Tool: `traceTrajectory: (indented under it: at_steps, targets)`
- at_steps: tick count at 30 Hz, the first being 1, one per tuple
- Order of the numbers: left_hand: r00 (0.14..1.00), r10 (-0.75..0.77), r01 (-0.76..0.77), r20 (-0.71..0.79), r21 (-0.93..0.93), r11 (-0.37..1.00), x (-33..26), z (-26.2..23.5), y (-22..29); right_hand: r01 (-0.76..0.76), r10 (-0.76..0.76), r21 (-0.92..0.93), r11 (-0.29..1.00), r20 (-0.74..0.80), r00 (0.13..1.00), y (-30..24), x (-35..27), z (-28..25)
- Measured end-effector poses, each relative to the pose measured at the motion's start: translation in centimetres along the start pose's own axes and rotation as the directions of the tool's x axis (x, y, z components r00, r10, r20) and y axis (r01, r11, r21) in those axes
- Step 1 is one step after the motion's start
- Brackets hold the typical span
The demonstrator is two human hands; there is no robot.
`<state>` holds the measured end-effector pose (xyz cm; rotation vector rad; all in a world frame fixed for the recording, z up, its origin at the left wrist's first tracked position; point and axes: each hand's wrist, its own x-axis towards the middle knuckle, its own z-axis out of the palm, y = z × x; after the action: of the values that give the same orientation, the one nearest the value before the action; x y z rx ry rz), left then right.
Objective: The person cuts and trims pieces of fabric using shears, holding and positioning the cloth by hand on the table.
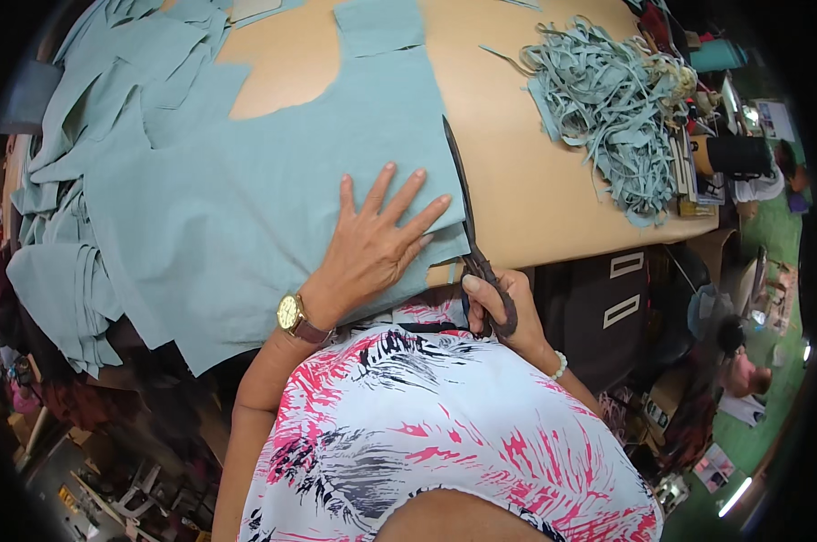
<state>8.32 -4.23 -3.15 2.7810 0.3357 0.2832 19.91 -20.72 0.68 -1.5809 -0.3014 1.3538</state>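
Left hand (pixel 377 244) lies flat, fingers spread, on the teal fabric (pixel 246 208) covering the table (pixel 535 190), right hand (pixel 499 303) closed round the scissors (pixel 467 217) handles at the fabric's right edge, blades along it.

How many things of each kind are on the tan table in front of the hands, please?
Large grey-green fabric panel under the left hand: 1
Long dark metal scissors in the right hand: 1
Heap of grey-green fabric strips: 1
Stack of cut grey-green fabric pieces: 1
Total: 4
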Motion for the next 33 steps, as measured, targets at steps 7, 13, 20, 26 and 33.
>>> traceTrajectory:
  at_steps: [7,13,20,26,33]
  targets:
    - [1.000,0.007,-0.007,0.012,0.001,1.000,0.4,-0.5,0.1,-0.042,0.042,-0.010,0.999,-0.032,0.999,-0.8,-0.4,0.4]
    - [1.000,0.017,-0.016,0.023,-0.017,1.000,0.1,-0.5,0.4,0.103,-0.103,0.010,0.995,-0.015,0.995,-0.9,0.4,0.5]
    - [0.999,0.025,-0.022,0.046,-0.072,0.997,-0.6,-0.9,1.0,0.060,-0.058,0.036,0.998,-0.048,0.997,-0.5,0.7,0.5]
    - [0.998,0.014,-0.009,0.064,-0.090,0.996,-0.8,-1.3,1.1,0.087,-0.084,0.076,0.993,-0.044,0.996,-0.4,0.8,0.7]
    - [0.998,0.005,0.002,0.063,-0.101,0.995,-0.9,-1.1,1.1,0.056,-0.053,0.062,0.996,-0.048,0.997,-0.2,0.6,0.4]
